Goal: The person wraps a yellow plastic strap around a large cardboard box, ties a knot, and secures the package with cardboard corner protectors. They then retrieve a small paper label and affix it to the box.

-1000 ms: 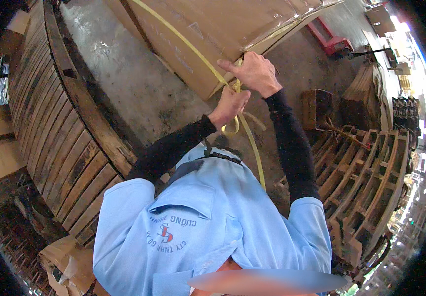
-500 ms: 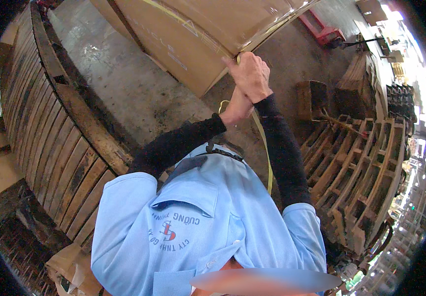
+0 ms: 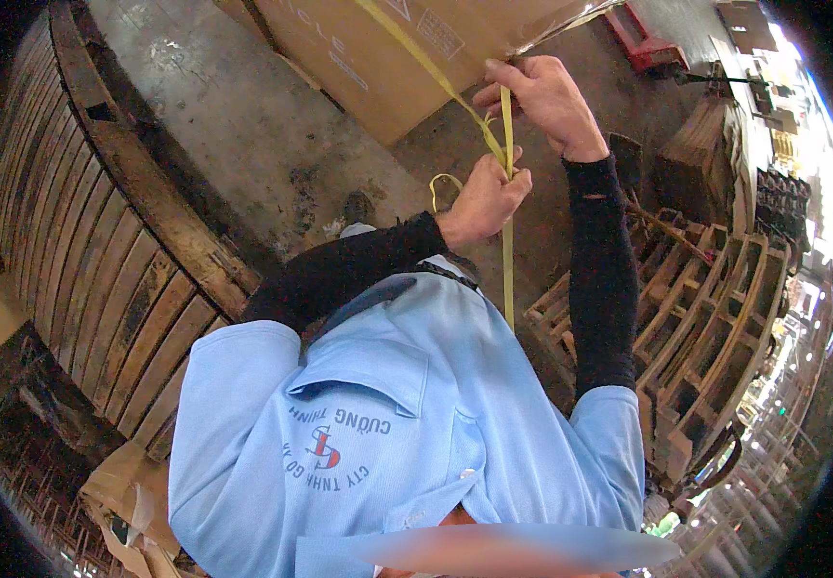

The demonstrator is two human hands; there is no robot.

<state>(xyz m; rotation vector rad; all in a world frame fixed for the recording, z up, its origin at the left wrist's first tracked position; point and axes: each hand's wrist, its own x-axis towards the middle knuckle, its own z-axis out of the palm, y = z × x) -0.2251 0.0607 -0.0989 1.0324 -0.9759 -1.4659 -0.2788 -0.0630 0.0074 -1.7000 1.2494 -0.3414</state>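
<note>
My left hand (image 3: 485, 198) is closed on a yellow packing strap (image 3: 417, 48), just in front of a large brown cardboard box (image 3: 378, 91). From there the strap runs up across the side of the box, and a small loop of it curls out left of my wrist. My right hand (image 3: 553, 104) is higher and to the right, with its thumb and fingers bent round another length of the same strap. Between the two hands the lengths meet in a narrow loop. One tail hangs below my left hand toward the floor.
A long slatted wooden pallet stack (image 3: 79, 279) curves along the left. Wooden pallets (image 3: 696, 328) lie to the right. A red pallet jack (image 3: 649, 46) stands at the upper right near stacked brown boards (image 3: 703, 159). Torn cardboard (image 3: 132, 501) is at the lower left.
My hands were together at the box's corner; now they are apart, the right one up and to the right with strap between them. The box sits higher in view.
</note>
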